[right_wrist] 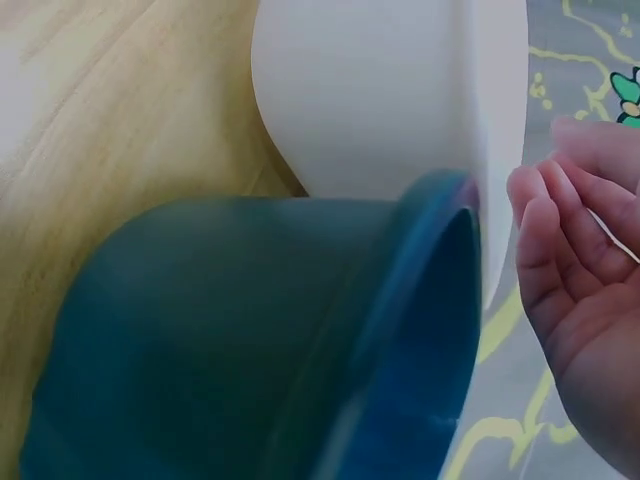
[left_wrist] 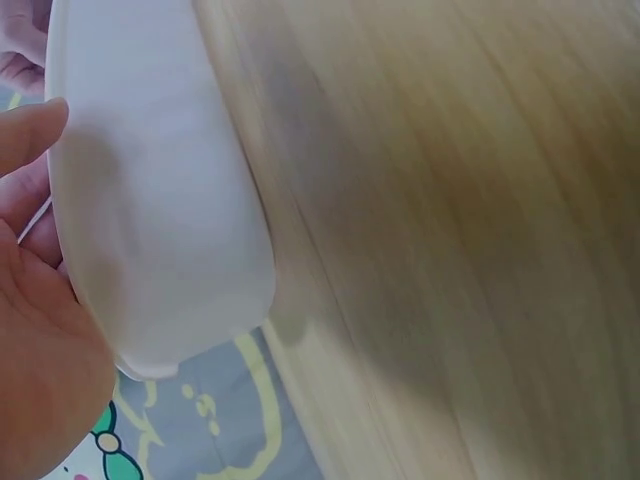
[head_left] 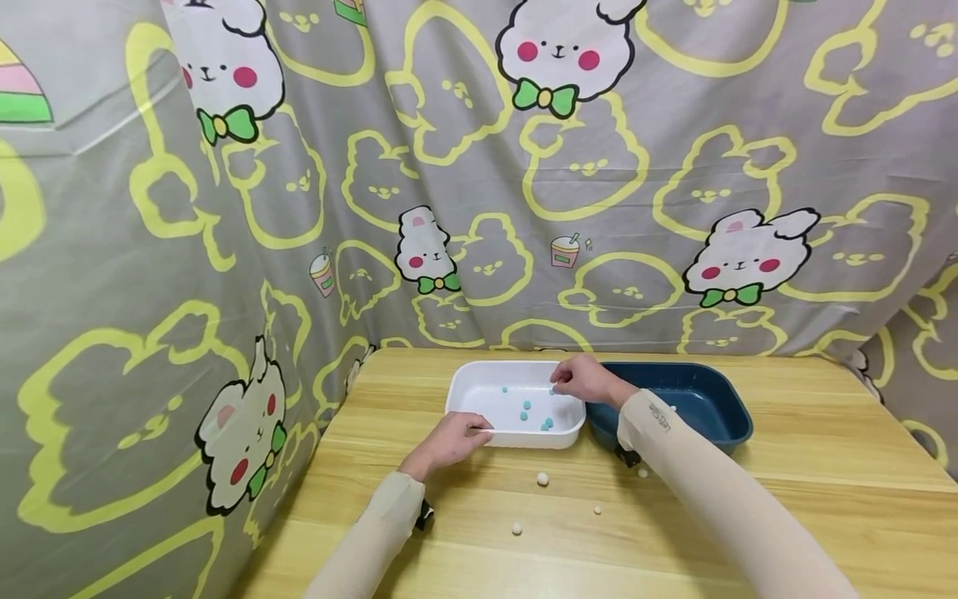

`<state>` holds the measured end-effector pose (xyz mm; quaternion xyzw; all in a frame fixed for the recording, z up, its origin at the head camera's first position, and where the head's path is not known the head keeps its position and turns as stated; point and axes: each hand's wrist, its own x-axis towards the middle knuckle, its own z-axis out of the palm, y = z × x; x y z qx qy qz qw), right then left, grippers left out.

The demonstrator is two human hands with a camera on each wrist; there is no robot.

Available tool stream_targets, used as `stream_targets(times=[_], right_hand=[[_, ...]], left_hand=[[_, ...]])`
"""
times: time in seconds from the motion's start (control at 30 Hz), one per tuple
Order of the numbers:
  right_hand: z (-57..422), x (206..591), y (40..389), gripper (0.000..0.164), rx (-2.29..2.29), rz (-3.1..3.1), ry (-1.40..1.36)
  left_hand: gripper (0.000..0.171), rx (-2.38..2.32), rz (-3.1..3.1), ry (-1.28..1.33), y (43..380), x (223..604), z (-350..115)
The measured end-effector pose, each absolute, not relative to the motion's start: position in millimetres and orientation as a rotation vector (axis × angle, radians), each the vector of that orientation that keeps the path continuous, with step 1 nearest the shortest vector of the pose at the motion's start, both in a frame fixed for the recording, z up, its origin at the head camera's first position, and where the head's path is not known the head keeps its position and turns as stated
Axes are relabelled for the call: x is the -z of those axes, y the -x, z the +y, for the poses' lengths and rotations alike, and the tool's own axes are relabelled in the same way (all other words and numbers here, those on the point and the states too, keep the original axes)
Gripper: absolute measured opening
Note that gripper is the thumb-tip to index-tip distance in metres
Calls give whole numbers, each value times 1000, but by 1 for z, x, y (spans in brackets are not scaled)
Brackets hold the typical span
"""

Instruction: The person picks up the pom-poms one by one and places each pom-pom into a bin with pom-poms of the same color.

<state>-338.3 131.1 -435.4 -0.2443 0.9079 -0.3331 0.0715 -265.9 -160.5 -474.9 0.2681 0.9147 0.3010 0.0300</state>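
Note:
A white plastic basin [head_left: 516, 438] stands on the table with several small teal balls [head_left: 527, 405] inside. My left hand [head_left: 452, 439] grips its near left rim; in the left wrist view the thumb [left_wrist: 38, 130] lies at the rim, the fingers behind it. Above the basin's right end is my right hand [head_left: 587, 380], fingertips bunched together. One teal ball [head_left: 552, 391] shows right at those fingertips; I cannot tell whether they pinch it. In the right wrist view, the right hand [right_wrist: 590, 260] is past the rims of both basins.
A dark blue basin [head_left: 741, 416] stands against the white one's right side, partly behind my right forearm, with a white ball [head_left: 674, 408] in it. Several white balls [head_left: 542, 479] lie on the wooden table [head_left: 464, 549] in front. A patterned curtain [head_left: 479, 166] hangs behind and at the left.

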Motion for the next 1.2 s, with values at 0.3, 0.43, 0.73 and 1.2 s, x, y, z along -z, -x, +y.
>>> stream_targets(times=[0.3,0.43,0.73,1.2], right_hand=[[153,423,314,19,1010,2776,768],[172,423,301,15,1003,2810,766],[235,427,277,14,899,2892,730],[313,439,245,15,806,2934,745]], left_hand=[[21,-999,2772,-862,262,467,-153],[20,-981,2767,-952,257,458,-146],[17,-900,2663,-1101,237,440,-128],[15,-591,2444,-1293,215,453,-117]])
